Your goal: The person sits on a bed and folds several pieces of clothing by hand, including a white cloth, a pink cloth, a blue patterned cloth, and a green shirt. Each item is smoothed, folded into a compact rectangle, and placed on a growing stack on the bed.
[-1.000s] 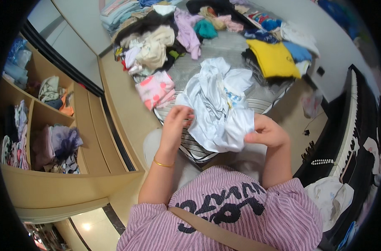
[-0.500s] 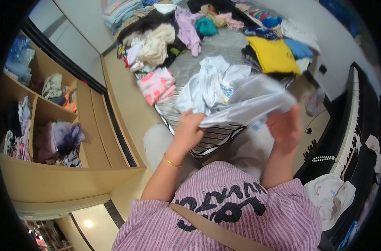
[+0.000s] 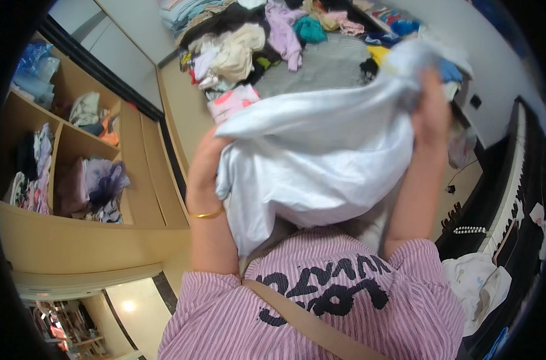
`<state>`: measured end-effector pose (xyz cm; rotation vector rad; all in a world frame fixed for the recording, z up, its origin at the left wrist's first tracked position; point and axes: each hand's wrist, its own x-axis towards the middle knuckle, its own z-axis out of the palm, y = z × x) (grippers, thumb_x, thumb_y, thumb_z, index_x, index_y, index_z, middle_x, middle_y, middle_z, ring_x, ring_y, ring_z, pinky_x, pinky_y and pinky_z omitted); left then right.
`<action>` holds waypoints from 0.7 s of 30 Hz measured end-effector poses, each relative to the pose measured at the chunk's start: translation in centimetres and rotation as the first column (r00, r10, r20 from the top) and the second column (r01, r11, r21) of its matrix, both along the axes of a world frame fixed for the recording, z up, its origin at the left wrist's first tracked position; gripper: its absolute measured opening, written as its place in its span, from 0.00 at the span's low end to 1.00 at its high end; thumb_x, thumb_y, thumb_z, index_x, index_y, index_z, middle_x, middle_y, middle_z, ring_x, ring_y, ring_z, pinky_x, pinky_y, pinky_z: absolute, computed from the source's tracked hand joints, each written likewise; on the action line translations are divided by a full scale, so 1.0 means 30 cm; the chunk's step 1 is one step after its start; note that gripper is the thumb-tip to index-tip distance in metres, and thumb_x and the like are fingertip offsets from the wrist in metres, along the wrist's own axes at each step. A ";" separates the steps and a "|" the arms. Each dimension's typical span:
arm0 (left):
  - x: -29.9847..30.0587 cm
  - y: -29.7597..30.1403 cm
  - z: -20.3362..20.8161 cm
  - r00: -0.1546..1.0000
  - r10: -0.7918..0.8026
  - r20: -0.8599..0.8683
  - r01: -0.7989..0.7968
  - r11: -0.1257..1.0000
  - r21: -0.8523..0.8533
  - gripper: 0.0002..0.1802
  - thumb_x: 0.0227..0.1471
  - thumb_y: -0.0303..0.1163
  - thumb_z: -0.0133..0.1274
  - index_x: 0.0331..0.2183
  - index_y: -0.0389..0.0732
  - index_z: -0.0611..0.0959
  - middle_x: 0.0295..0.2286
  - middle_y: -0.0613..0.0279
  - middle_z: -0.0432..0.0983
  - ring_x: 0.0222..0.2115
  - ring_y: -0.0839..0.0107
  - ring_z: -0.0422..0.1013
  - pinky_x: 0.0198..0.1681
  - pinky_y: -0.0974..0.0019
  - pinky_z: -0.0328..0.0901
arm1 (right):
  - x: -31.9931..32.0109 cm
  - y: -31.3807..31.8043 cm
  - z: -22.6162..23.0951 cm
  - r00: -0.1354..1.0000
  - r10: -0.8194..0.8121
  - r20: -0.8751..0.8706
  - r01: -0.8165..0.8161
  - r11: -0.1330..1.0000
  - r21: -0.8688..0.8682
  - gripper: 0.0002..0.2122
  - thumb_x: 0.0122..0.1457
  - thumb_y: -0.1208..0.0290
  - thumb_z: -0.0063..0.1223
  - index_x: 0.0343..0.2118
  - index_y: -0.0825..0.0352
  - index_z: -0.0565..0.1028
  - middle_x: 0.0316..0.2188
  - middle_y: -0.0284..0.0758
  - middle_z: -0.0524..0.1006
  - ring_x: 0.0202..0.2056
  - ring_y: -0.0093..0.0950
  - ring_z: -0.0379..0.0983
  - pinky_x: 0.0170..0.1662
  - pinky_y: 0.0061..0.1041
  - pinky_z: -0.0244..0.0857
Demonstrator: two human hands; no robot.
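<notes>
The person wears a pink-and-purple finely striped shirt (image 3: pixel 219 324) with loose short sleeves (image 3: pixel 426 264) and bold black lettering (image 3: pixel 348 300), a flat tan strap (image 3: pixel 315 329) running diagonally across it, pale trousers (image 3: pixel 375 225), and a slim gold bangle (image 3: pixel 207 214) circling the left wrist (image 3: pixel 203 201).

Head cam, L one of a worn side-by-side pair, looks down & a bit fwd from abv the wearer's striped shirt (image 3: pixel 225 312), which fills btm ctr, v. close to the lens. Pic's upright, unmirrored: pic L = wearer's L. Forearms (image 3: pixel 414 201) run up-frame from the sleeves; L hand (image 3: pixel 206 161) & R hand (image 3: pixel 432 114) are at close range, w/ pale cloth (image 3: pixel 321 156) btwn, blocking part of the grey surface (image 3: pixel 315 69) beyond. That surface is farther off, top ctr. Wide fisheye: shelving (image 3: pixel 138 171) on L & piano keys (image 3: pixel 516 156) on R bend twd the rim; corners go blk.
</notes>
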<state>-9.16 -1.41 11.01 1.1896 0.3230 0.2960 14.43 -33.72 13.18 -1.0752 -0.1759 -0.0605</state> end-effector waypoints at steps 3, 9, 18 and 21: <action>0.064 0.014 -0.148 1.000 -0.020 -0.002 0.016 0.873 -0.488 0.15 0.59 0.27 0.55 0.47 0.30 0.82 0.41 0.53 0.84 0.38 0.64 0.81 0.44 0.61 0.77 | -0.114 0.182 -0.096 0.929 0.356 0.102 -0.218 0.749 -0.626 0.27 0.67 0.59 0.60 0.63 0.68 0.70 0.62 0.38 0.71 0.61 0.33 0.70 0.65 0.31 0.60; 0.061 -0.171 -0.092 0.992 -0.016 0.124 0.087 0.805 -0.586 0.22 0.58 0.23 0.54 0.55 0.34 0.75 0.45 0.57 0.80 0.42 0.67 0.80 0.43 0.64 0.77 | -0.438 0.285 -0.131 0.734 0.624 0.266 -0.216 0.587 -0.780 0.26 0.56 0.65 0.70 0.59 0.61 0.76 0.59 0.40 0.72 0.50 0.34 0.76 0.47 0.29 0.74; 0.036 -0.314 -0.077 0.964 -0.164 0.207 0.207 0.956 -0.207 0.35 0.61 0.17 0.51 0.66 0.45 0.62 0.51 0.64 0.73 0.51 0.75 0.71 0.52 0.69 0.67 | -0.424 0.270 -0.175 0.710 0.388 0.587 0.203 0.685 -0.700 0.11 0.49 0.68 0.70 0.36 0.63 0.84 0.57 0.42 0.73 0.49 0.41 0.75 0.51 0.36 0.71; 0.036 -0.315 -0.094 0.950 -0.245 0.193 0.287 0.929 -0.235 0.27 0.69 0.25 0.48 0.65 0.44 0.64 0.52 0.64 0.72 0.52 0.77 0.69 0.52 0.69 0.66 | -0.429 0.264 -0.162 0.654 0.356 0.668 0.318 0.672 -0.669 0.09 0.46 0.71 0.69 0.32 0.63 0.84 0.51 0.41 0.75 0.47 0.40 0.74 0.50 0.36 0.70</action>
